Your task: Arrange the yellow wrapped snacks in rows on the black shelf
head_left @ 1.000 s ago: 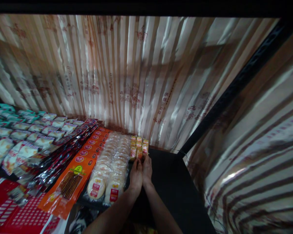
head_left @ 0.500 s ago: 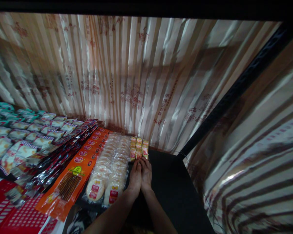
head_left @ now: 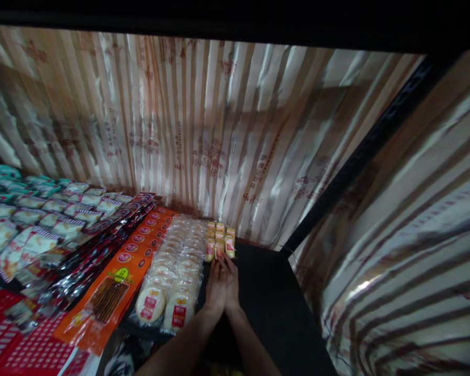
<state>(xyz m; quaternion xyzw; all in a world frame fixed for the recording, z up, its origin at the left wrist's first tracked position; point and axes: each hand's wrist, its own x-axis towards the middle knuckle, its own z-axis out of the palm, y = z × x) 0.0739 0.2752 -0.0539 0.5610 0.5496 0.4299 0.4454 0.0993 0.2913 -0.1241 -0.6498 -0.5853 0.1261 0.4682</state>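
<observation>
Small yellow snack packets (head_left: pixel 220 241) with red labels stand in short rows at the back of a black shelf (head_left: pixel 276 303). My left hand (head_left: pixel 216 290) and my right hand (head_left: pixel 231 287) lie side by side in front of them. Both hands have their fingers stretched forward, with the fingertips at the near edge of the front packets. Whether the fingertips press on a packet is too dim to tell. Just left of my hands run two rows of clear-wrapped round crackers (head_left: pixel 180 284), packed one behind another.
Orange snack-stick packs (head_left: pixel 113 292) lie left of the crackers, followed by dark red packs (head_left: pixel 90 250) and many white snack bags (head_left: pixel 43 230). A red basket (head_left: pixel 35 344) is at the lower left. A black post (head_left: pixel 337 183) rises at right, before striped sheeting (head_left: pixel 219 130).
My hands have drawn slightly back from the yellow packets, so more of the front row shows. The whole view has tilted a little.
</observation>
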